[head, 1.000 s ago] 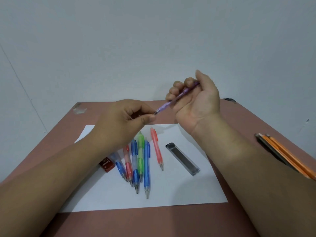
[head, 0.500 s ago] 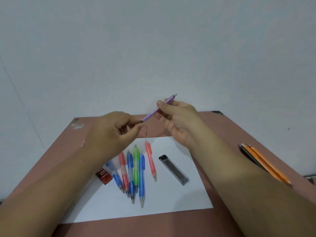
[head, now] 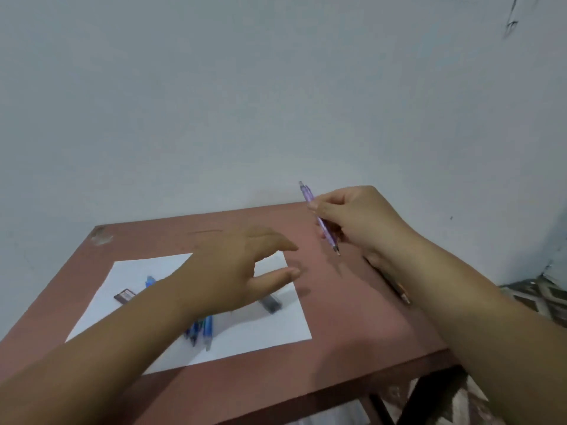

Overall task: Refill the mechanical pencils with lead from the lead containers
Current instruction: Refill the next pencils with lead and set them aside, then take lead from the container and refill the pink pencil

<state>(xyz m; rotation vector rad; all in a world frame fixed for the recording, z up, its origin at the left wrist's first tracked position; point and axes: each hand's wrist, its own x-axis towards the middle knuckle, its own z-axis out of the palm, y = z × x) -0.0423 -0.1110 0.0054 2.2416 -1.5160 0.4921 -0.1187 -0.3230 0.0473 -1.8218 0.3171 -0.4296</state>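
My right hand (head: pixel 362 222) grips a purple mechanical pencil (head: pixel 319 217) above the table's far right part, tip pointing down toward me. My left hand (head: pixel 242 268) hovers over the white paper (head: pixel 270 329) with fingers spread and holds nothing. Under my left forearm lie several coloured mechanical pencils (head: pixel 202 329), mostly hidden, with blue ones showing. A dark lead container (head: pixel 270 303) lies on the paper just below my left fingers. A second, reddish-brown lead container (head: pixel 124 295) lies at the paper's left side.
The brown table (head: pixel 337 357) stands against a pale wall. Orange wooden pencils (head: pixel 399 289) lie near the table's right edge, partly hidden by my right arm. The table's front right corner and a leg show at lower right, with patterned floor beyond.
My left hand has let go of the purple pencil's tip and moved down over the paper, fingers spread. My right hand swung the pencil rightward and turned it tip-down. The view shifted right.
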